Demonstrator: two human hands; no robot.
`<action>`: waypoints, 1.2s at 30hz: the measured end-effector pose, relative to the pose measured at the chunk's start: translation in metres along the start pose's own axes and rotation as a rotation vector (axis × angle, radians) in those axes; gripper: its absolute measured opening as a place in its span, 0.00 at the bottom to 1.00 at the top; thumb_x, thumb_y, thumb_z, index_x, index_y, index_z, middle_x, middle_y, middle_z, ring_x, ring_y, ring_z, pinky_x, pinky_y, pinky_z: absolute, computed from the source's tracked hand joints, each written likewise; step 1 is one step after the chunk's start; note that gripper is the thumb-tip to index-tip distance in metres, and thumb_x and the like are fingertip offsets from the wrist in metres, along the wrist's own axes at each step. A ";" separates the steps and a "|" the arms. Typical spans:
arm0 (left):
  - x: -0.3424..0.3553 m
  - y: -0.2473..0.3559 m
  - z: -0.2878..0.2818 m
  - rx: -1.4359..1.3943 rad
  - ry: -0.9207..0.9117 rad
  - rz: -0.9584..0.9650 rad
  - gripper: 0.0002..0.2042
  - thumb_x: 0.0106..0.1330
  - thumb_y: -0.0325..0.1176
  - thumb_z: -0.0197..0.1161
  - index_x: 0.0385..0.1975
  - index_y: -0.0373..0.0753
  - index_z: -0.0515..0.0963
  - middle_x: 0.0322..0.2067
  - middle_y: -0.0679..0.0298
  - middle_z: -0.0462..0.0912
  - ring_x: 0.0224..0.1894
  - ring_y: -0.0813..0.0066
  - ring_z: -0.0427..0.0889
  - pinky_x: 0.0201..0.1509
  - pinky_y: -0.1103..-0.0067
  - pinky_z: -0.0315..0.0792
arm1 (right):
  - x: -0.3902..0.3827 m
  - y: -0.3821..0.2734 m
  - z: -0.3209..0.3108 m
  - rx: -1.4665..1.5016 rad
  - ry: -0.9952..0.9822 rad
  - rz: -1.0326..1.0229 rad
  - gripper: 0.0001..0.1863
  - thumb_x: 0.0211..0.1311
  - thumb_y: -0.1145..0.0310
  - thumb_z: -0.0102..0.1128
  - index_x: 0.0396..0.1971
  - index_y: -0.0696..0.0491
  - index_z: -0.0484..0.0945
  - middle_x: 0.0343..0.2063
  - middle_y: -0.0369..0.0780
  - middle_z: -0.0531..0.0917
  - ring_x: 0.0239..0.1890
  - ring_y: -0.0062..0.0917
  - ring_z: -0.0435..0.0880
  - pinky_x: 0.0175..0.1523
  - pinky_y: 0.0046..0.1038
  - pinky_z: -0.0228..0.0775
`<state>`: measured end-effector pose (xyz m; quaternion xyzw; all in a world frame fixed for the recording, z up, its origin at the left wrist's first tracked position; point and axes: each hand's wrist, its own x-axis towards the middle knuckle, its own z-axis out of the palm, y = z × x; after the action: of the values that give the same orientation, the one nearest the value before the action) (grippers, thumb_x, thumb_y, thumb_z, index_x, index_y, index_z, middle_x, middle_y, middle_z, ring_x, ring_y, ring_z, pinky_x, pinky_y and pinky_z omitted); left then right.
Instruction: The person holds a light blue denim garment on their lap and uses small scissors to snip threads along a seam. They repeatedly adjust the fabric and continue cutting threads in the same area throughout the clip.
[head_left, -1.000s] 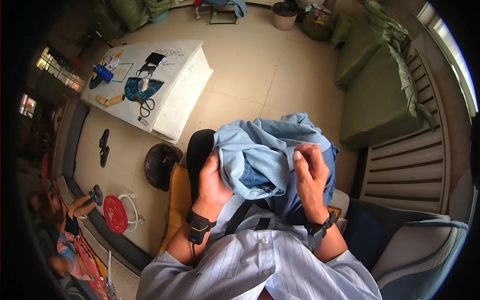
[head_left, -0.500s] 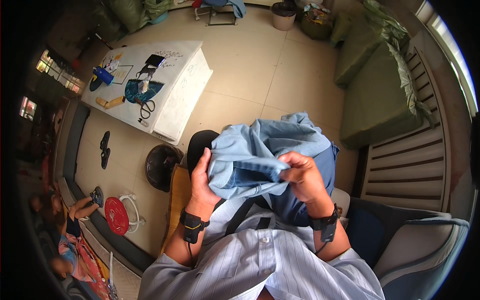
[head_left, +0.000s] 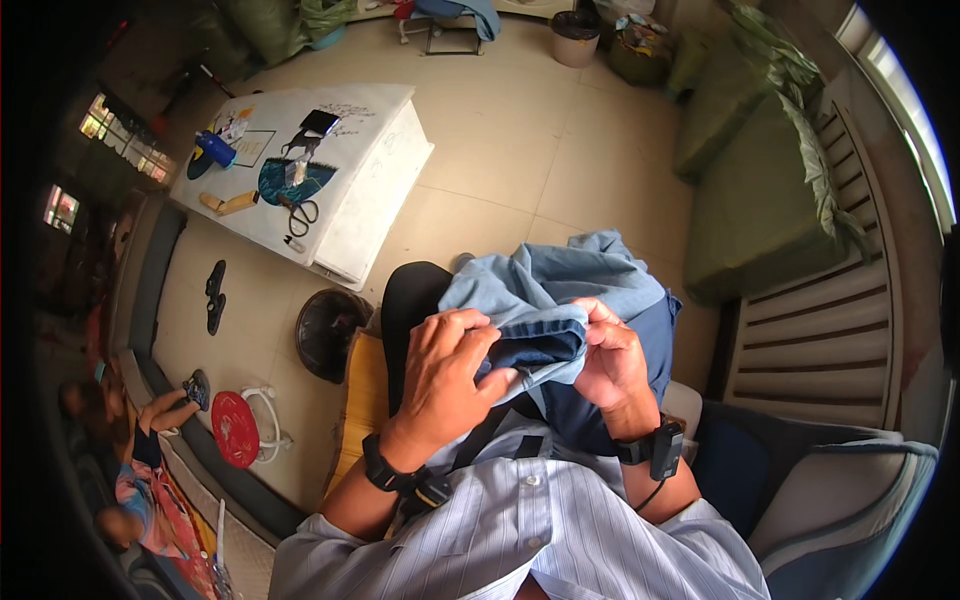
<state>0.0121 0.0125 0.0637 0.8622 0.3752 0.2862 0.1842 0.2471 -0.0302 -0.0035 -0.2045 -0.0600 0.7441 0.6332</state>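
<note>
1. At the far left we see another person [head_left: 150, 500] in a multicoloured top, with a red-seated stool [head_left: 234, 430] just beside.
2. Next we find a pair of dark sandals [head_left: 215, 298] on the tiled floor [head_left: 490, 215].
3. Beyond them stands a white worktop [head_left: 385, 185], carrying a blue bottle [head_left: 217, 150] and, near its front corner, scissors [head_left: 303, 217].
4. We see a dark bin [head_left: 322, 340] near that corner.
5. Our left hand [head_left: 448, 370] is half open, thumb parted from curled fingers, fingertips touching the cloth; we cannot tell whether they grip a fold.
6. The light blue denim garment [head_left: 545, 280] lies bunched over our lap between both hands, its dark-lined opening facing us.
7. Our right hand [head_left: 610, 355] is closed on the right edge of that opening, thumb and forefinger pinching it.
8. Farther right we see green covered bundles [head_left: 760, 225] resting on a pale slatted frame [head_left: 825, 340].
</note>
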 end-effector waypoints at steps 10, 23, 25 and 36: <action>-0.032 -0.047 0.033 -0.857 0.158 -0.533 0.07 0.65 0.20 0.63 0.40 0.36 0.80 0.45 0.56 0.83 0.47 0.64 0.82 0.55 0.72 0.75 | 0.000 -0.018 -0.003 -0.025 0.015 -0.091 0.14 0.61 0.75 0.56 0.46 0.61 0.80 0.38 0.45 0.86 0.42 0.34 0.87 0.54 0.38 0.81; -0.012 -0.026 0.002 -0.891 0.399 -0.563 0.07 0.78 0.33 0.63 0.39 0.37 0.77 0.31 0.80 0.68 0.34 0.91 0.61 0.38 0.87 0.60 | -0.011 -0.015 0.031 -1.705 0.019 -0.653 0.29 0.44 0.88 0.53 0.51 0.59 0.78 0.45 0.47 0.82 0.50 0.42 0.81 0.57 0.35 0.73; -0.010 -0.023 -0.001 -0.893 0.360 -0.564 0.08 0.78 0.34 0.63 0.38 0.37 0.77 0.30 0.80 0.68 0.34 0.91 0.61 0.38 0.87 0.59 | -0.019 -0.022 0.052 -1.732 -0.157 -0.529 0.32 0.40 0.85 0.57 0.54 0.60 0.76 0.51 0.50 0.79 0.56 0.50 0.76 0.63 0.40 0.69; -0.015 -0.032 -0.012 -0.891 0.413 -0.469 0.08 0.78 0.33 0.61 0.35 0.38 0.76 0.31 0.78 0.69 0.33 0.90 0.61 0.38 0.87 0.59 | -0.019 -0.013 0.045 -1.483 0.153 -0.377 0.06 0.69 0.74 0.65 0.43 0.58 0.82 0.30 0.34 0.82 0.35 0.25 0.81 0.44 0.28 0.70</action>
<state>-0.0214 0.0234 0.0501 0.5196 0.4284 0.5322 0.5130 0.2437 -0.0381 0.0464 -0.6130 -0.5331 0.3724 0.4487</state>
